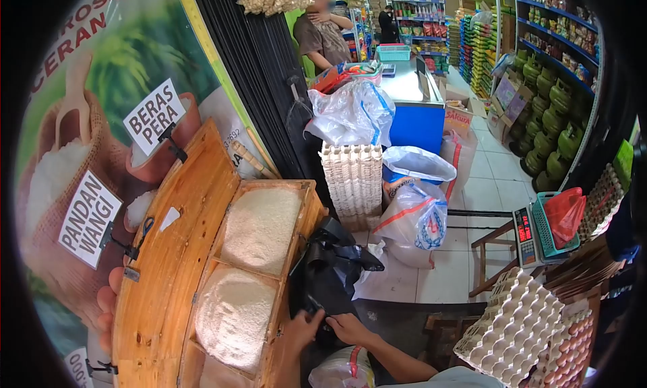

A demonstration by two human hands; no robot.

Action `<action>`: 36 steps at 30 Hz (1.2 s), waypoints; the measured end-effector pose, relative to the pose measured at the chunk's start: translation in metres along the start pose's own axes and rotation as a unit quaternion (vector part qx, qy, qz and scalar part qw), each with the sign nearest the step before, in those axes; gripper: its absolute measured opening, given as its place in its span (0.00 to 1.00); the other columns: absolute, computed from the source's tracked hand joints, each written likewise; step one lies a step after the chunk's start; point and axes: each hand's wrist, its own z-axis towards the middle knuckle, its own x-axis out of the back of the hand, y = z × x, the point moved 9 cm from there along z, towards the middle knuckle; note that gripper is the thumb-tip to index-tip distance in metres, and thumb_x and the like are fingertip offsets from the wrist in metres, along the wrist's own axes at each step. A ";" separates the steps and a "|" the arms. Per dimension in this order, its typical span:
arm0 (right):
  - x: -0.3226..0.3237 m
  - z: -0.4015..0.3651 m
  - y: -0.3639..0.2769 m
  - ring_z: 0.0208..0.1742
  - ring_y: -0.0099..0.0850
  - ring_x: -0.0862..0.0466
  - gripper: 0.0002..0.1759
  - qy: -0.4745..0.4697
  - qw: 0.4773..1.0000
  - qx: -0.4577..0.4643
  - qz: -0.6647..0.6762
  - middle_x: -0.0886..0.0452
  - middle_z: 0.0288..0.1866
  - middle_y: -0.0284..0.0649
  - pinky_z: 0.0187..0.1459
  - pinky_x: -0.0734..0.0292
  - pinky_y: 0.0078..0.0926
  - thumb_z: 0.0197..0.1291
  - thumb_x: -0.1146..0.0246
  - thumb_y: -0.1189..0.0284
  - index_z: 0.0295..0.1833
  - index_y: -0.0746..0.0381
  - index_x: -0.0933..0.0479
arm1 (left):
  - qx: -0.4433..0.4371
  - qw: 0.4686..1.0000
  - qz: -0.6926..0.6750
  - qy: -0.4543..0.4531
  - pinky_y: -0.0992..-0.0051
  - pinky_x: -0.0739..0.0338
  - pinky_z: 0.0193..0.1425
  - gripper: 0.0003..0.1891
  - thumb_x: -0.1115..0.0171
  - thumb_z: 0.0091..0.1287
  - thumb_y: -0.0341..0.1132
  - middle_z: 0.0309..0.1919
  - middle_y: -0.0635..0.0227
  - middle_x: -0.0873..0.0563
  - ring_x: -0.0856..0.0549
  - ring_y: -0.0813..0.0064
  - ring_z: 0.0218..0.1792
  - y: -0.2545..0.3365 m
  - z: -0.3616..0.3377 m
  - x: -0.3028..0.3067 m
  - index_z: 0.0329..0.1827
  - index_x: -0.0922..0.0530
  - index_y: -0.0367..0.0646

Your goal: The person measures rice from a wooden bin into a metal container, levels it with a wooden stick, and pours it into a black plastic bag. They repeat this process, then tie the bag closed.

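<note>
The left hand (pixel 303 327) and the right hand (pixel 348 327) are close together, just right of the near end of the bin (pixel 306 216). Both touch the bottom of a bunch of black bags (pixel 330 267). I cannot tell if the fingers are shut on the bags or just lie on them. The bags hang on the right side of the bin. A white sack (pixel 340 369) sits under the hands.

The bin is made of wood, and its lid (pixel 168 253) is up on the left. Inside are two boxes, each full of white rice (pixel 232 317). Left of the bin, two signs (pixel 87 216) are clipped up on a big picture.

Right of the bin are egg trays (pixel 519 331). A bit farther right stands a scale (pixel 524 236), next to a green basket (pixel 547 236) that holds a red bag (pixel 565 213).

Past the far end of the bin is a tall stack of trays (pixel 354 179), with big white sacks (pixel 414 219) beside it. Behind those is a blue tabletop (pixel 404 85), and a person (pixel 323 38) stands by it. Far off to the right of the bin, green gas cans (pixel 552 125) sit in rows.
</note>
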 end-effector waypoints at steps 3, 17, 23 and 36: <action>-0.005 -0.005 -0.007 0.38 0.57 0.22 0.20 -0.020 0.999 0.024 0.034 0.22 0.32 0.60 0.40 0.27 0.48 0.65 0.52 0.65 0.36 0.71 0.24 | -0.019 0.946 -0.309 -0.095 0.80 0.22 0.25 0.16 0.40 0.66 0.43 0.23 0.68 0.21 0.19 0.81 0.23 -0.023 -0.015 -0.038 0.35 0.25 0.35; -0.063 -0.002 0.003 0.33 0.25 0.20 0.22 -0.104 0.993 -0.007 0.053 0.21 0.33 0.38 0.31 0.23 0.24 0.61 0.40 0.57 0.44 0.67 0.25 | -0.001 0.892 -0.451 -0.017 0.80 0.32 0.24 0.08 0.41 0.65 0.35 0.20 0.78 0.25 0.25 0.84 0.23 -0.095 -0.005 -0.010 0.27 0.23 0.45; -0.059 -0.014 0.029 0.25 0.24 0.24 0.20 0.082 0.971 -0.092 0.204 0.26 0.26 0.36 0.28 0.25 0.24 0.63 0.42 0.58 0.37 0.68 0.27 | -0.163 0.924 -0.346 0.018 0.80 0.31 0.28 0.08 0.40 0.65 0.39 0.20 0.79 0.28 0.25 0.82 0.25 -0.040 -0.009 0.001 0.33 0.21 0.44; 0.139 -0.044 0.115 0.21 0.43 0.26 0.22 0.450 0.879 -0.159 0.018 0.26 0.19 0.51 0.26 0.32 0.40 0.66 0.48 0.63 0.28 0.73 0.27 | -0.145 0.920 -0.010 0.365 0.64 0.28 0.50 0.15 0.37 0.53 0.27 0.40 0.55 0.22 0.22 0.52 0.45 -0.106 -0.036 0.076 0.46 0.24 0.39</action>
